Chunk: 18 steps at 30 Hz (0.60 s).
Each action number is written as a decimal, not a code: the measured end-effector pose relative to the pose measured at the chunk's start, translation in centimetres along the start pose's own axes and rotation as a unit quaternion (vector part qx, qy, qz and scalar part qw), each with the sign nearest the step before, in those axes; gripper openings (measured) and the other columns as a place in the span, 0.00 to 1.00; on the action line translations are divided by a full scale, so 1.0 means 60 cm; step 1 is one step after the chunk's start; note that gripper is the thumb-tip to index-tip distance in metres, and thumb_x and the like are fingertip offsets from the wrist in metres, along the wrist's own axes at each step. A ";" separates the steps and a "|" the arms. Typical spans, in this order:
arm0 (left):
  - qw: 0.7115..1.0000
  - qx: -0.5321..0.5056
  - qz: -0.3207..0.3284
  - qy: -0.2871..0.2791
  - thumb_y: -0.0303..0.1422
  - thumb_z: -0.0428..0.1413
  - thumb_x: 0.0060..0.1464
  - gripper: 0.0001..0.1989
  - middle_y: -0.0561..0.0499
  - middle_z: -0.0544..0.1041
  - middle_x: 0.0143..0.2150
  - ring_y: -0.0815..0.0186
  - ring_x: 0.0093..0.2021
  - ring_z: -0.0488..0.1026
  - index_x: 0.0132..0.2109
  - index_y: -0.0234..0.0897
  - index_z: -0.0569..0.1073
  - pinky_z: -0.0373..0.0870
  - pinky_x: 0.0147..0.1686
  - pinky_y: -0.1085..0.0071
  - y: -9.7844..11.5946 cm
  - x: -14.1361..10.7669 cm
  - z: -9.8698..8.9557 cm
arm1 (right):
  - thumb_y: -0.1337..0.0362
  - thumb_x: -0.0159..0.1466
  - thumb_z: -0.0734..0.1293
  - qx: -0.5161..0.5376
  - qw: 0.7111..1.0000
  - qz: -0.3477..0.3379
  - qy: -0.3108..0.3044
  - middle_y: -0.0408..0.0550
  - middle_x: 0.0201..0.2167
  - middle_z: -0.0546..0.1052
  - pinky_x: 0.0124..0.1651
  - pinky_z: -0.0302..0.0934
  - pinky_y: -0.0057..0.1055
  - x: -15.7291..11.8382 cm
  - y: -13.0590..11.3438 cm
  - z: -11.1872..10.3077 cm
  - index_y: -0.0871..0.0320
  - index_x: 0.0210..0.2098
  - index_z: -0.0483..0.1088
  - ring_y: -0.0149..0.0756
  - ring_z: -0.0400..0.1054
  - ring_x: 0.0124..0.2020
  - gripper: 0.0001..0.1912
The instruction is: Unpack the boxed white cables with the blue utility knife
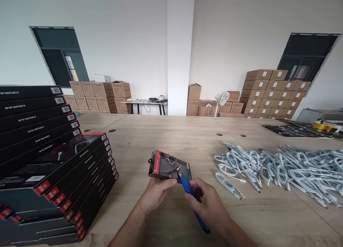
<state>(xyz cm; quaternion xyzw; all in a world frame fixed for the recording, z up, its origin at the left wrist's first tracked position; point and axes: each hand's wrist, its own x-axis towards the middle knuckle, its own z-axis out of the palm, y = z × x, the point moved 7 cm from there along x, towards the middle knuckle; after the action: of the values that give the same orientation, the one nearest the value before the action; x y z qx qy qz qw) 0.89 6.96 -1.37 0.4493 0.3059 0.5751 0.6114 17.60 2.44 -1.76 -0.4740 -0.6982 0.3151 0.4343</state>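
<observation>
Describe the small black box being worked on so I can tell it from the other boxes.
On the long wooden table, between the stacked black boxes and the heap of white coiled cables, the left hand holds a small black box with a red end. Unlike the stacked ones, it stands alone, with the right hand pressing a blue-handled tool against it.
</observation>
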 end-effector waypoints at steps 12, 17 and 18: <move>0.993 0.107 0.000 -0.053 0.34 0.69 0.45 0.17 0.45 0.83 0.48 0.51 0.59 0.72 0.44 0.37 0.82 0.64 0.62 0.57 -0.014 -0.010 0.002 | 0.52 0.62 0.65 0.064 0.988 0.070 0.122 0.46 0.28 0.75 0.35 0.61 0.34 0.022 0.032 -0.028 0.55 0.32 0.67 0.40 0.69 0.30 0.13; 0.987 0.159 0.021 -0.008 0.38 0.68 0.48 0.20 0.44 0.81 0.54 0.50 0.58 0.73 0.48 0.37 0.80 0.64 0.63 0.55 0.004 -0.007 -0.011 | 0.56 0.63 0.66 0.086 0.994 0.012 0.071 0.44 0.28 0.73 0.34 0.61 0.31 0.015 0.007 -0.017 0.56 0.34 0.68 0.37 0.67 0.30 0.10; 0.984 0.175 0.022 0.000 0.38 0.68 0.48 0.20 0.44 0.81 0.53 0.50 0.57 0.74 0.48 0.36 0.80 0.64 0.63 0.54 0.007 -0.007 -0.013 | 0.57 0.63 0.66 0.088 0.995 -0.003 0.051 0.43 0.28 0.72 0.34 0.60 0.30 0.011 -0.001 -0.009 0.56 0.36 0.68 0.36 0.66 0.30 0.09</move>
<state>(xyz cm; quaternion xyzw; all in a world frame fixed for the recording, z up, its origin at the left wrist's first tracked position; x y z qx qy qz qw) -0.03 6.68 -1.35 0.5560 0.3918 0.5264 0.5102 17.92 3.07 -1.28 -0.4474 -0.6461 0.3497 0.5101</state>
